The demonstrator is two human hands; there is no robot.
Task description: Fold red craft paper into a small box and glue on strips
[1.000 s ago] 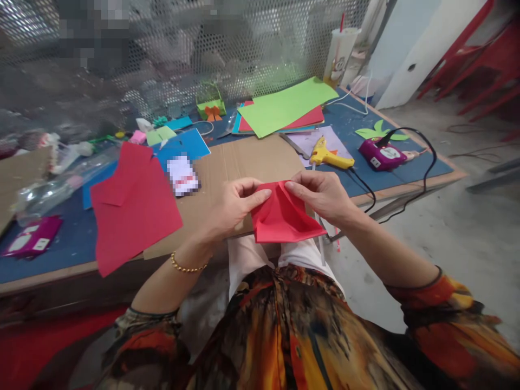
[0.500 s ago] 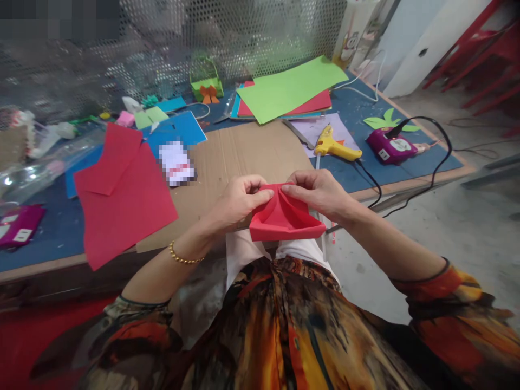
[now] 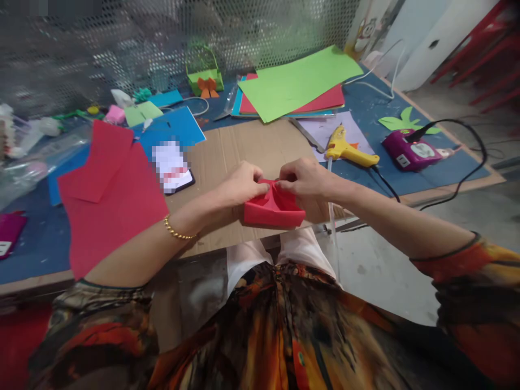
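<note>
A folded red paper box (image 3: 275, 215), open at the top, is held between both hands over the front part of a brown cardboard sheet (image 3: 231, 149). My left hand (image 3: 242, 184) pinches the left side of its far wall, thumb on the inside. On the right side of the same wall, my right hand (image 3: 305, 179) grips the paper with thumb and curled fingers. Creases run from the pinched far edge down into the box. The fingertips behind that wall are partly hidden.
Large red paper sheets (image 3: 117, 222) lie left, beside a phone (image 3: 173, 168). A yellow glue gun (image 3: 351, 151) rests on lilac paper at right, near a purple power box (image 3: 410, 149) with a black cable. Green paper (image 3: 300, 81) and a small green paper basket (image 3: 205, 78) are behind.
Both hands have moved the red paper box slightly away from my body, over the cardboard. Its near wall now stands more upright and the box looks narrower. The view has shifted a little.
</note>
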